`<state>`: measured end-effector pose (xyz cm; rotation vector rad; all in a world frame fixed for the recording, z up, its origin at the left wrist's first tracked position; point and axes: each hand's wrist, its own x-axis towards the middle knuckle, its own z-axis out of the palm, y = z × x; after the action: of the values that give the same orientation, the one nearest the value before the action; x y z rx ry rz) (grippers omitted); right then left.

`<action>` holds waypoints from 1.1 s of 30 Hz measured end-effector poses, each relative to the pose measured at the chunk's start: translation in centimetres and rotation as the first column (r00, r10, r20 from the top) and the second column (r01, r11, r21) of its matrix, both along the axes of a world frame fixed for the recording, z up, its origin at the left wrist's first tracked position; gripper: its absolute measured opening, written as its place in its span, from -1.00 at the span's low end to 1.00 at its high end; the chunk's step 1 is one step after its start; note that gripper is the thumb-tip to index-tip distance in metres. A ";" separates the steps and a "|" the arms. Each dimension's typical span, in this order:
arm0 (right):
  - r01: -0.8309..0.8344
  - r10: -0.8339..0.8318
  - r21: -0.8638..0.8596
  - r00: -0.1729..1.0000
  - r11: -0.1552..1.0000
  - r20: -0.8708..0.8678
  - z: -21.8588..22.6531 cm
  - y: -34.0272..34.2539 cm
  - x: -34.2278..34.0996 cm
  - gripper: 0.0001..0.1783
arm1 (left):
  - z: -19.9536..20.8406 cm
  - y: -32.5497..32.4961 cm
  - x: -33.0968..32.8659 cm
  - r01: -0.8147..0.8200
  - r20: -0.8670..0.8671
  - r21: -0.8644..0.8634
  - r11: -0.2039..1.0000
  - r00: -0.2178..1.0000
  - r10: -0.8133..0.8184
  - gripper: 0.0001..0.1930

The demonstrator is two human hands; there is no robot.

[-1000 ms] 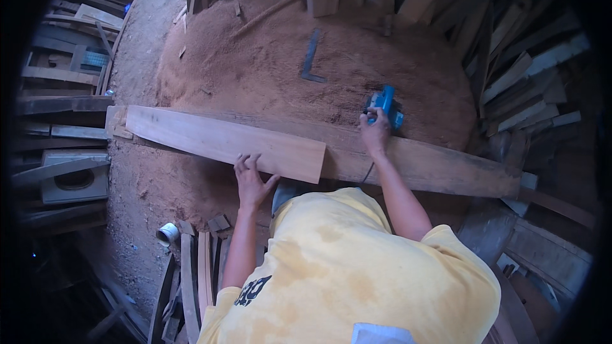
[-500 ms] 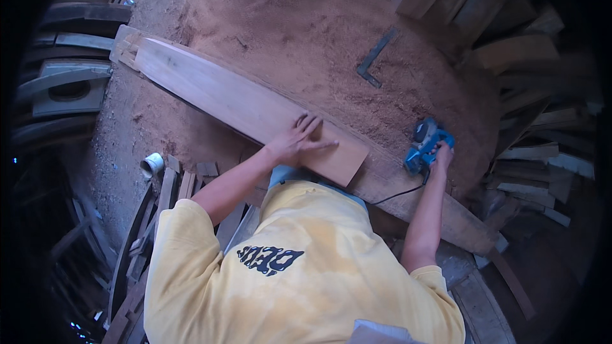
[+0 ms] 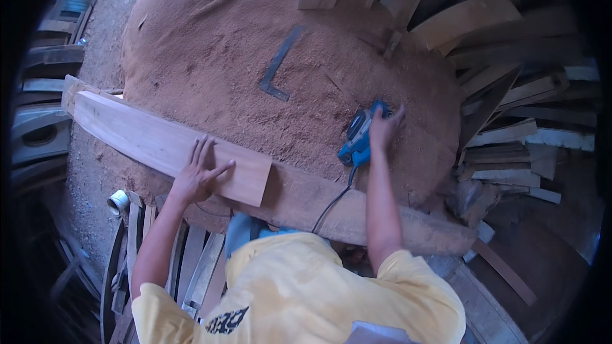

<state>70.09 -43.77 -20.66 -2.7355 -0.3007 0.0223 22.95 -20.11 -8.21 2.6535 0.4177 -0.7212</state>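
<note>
My left hand (image 3: 199,175) lies flat with fingers spread on a smooth pale wooden board (image 3: 143,137), near its squared right end. The board rests on a longer, rougher wooden beam (image 3: 319,200) that runs across in front of me. Beyond the beam, at right, my right hand (image 3: 385,129) is at the handle of a blue electric planer (image 3: 358,140), with one digit sticking out to the side. The planer is tilted over against the sawdust, its black cord (image 3: 335,205) trailing back over the beam. Part of my right hand's grip is hidden.
A large heap of reddish sawdust (image 3: 210,57) spreads beyond the beam, with a dark metal square (image 3: 275,73) lying on it. Wood offcuts (image 3: 503,153) are stacked at right, more planks (image 3: 204,267) at lower left. A white cup-like container (image 3: 118,202) stands at left.
My view has swung to the right. My right hand has moved the planer farther out over the sawdust and tipped it. My left hand stays on the board.
</note>
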 end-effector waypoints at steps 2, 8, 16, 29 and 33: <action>-0.132 0.135 0.145 0.991 0.981 -0.012 -2.0 2.6 7.5 -0.07 | 0.0 -1.0 0.5 -0.068 -0.007 0.015 0.998 0.998 0.068 0.15; -0.233 0.239 0.160 0.971 0.959 -0.019 -6.9 9.9 22.7 -0.25 | 1.2 -8.5 1.3 -0.442 0.005 0.218 0.870 0.892 0.452 0.03; -0.107 0.142 0.411 0.988 0.905 -0.055 0.4 9.2 18.2 -0.39 | 1.7 -18.5 3.3 -0.702 0.325 0.036 0.712 0.681 0.656 -0.12; 0.427 0.725 0.729 0.211 0.535 -0.655 20.5 2.6 -13.8 -0.44 | 10.9 -14.0 15.4 -0.501 0.497 -0.615 0.610 0.355 0.792 -0.37; 0.257 0.788 0.768 0.039 0.587 -0.615 26.5 0.7 -17.6 -0.46 | 10.4 -14.6 10.3 -0.197 0.345 -0.919 0.341 0.018 0.939 -0.42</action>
<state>52.46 -43.05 5.80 -1.1269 -0.3647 1.5136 33.25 -34.72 2.23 1.3498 0.7676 0.8479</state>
